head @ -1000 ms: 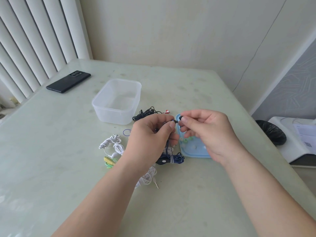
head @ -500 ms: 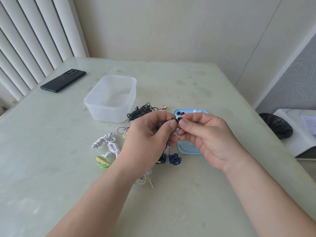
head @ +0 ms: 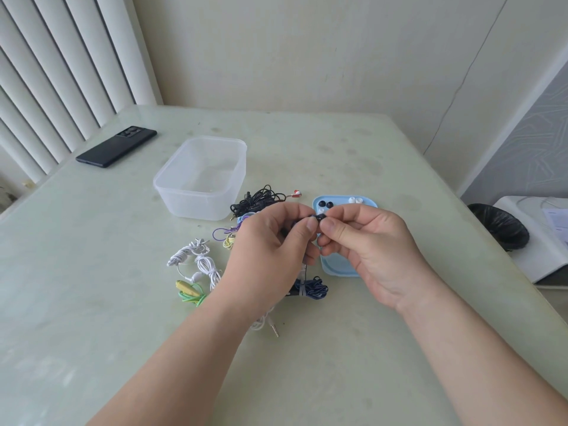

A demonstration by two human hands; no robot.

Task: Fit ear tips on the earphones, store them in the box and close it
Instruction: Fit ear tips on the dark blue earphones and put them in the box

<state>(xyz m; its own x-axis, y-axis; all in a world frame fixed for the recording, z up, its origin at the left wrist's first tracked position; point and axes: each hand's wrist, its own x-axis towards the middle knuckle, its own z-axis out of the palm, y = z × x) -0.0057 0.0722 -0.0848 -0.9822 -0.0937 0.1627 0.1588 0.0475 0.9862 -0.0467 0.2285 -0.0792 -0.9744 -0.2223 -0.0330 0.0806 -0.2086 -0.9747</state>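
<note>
Head view: left hand (head: 270, 250) and right hand (head: 368, 244) close together above the table (head: 92, 302), fingertips touching. Left curled round a dark earphone (head: 312, 287), blue-black cord hanging down to a tied coil on the table, bud mostly hidden by the fingers. Right pinching a small black tip (head: 320, 217) between thumb and forefinger, hard against the left's fingertips — seated on the bud or not, cannot tell. Under the right hand, a blue lid (head: 338, 270) lying flat, with black spares (head: 329, 205) and white spares (head: 355, 199) loose at its far end. Just beyond the left hand, a black tangle (head: 258, 199) of cord; past that, the clear box (head: 199, 179), open and upright. Left of the hands, white coils (head: 196, 259), a green-yellow set (head: 190, 292) and a purple loop (head: 222, 233), all near one another. Farther out, a dark phone (head: 116, 147) at the table's far-left edge by the blinds (head: 61, 72) — and a black-lined bin (head: 498, 229) off the right side.
</note>
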